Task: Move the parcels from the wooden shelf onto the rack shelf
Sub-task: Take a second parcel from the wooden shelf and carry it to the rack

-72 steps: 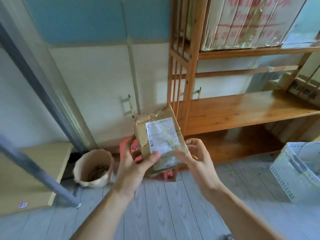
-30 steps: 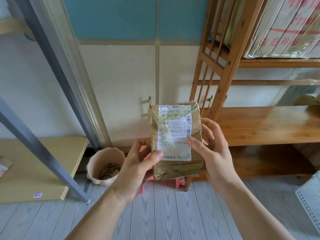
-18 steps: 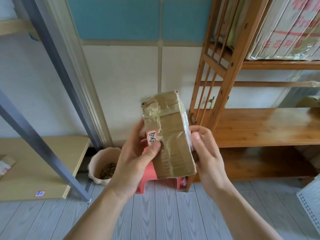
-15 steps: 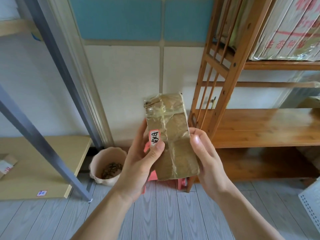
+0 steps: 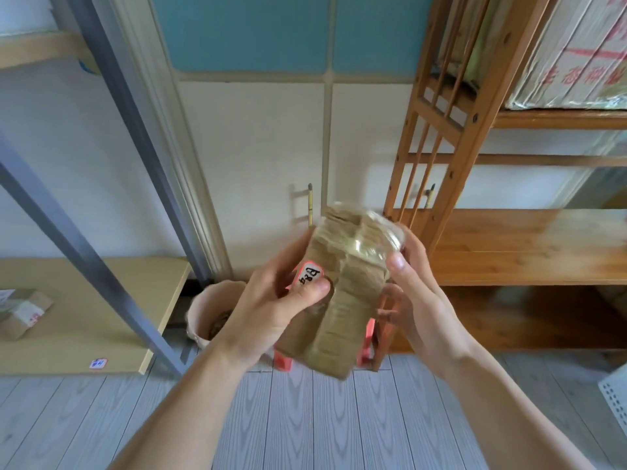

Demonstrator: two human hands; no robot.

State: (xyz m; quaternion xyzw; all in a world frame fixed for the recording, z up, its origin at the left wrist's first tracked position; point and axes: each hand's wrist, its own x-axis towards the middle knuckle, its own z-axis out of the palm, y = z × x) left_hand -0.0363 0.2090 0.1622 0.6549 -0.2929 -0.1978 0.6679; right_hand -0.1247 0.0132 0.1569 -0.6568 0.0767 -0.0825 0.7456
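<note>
A brown taped cardboard parcel (image 5: 342,293) with a small red-edged sticker is held at chest height in the middle of the view. My left hand (image 5: 271,307) grips its left side, thumb on the sticker. My right hand (image 5: 414,293) holds its right edge, thumb near the top. The parcel is blurred and tilted, its top leaning away. The wooden shelf (image 5: 529,245) stands to the right, its middle board bare. The rack shelf (image 5: 84,310), a pale board on grey metal posts, is low at the left with another small parcel (image 5: 20,313) on it.
A pale pot (image 5: 210,317) stands on the floor between rack and wooden shelf. A red plastic stool (image 5: 368,337) sits behind the held parcel. A large printed carton (image 5: 570,52) fills the wooden shelf's upper level. A white perforated crate (image 5: 615,391) shows at the right edge.
The parcel has been turned in my hands from label side facing me to its taped side, and is now tipping further back. The view shifted slightly left, showing more of the rack shelf.
</note>
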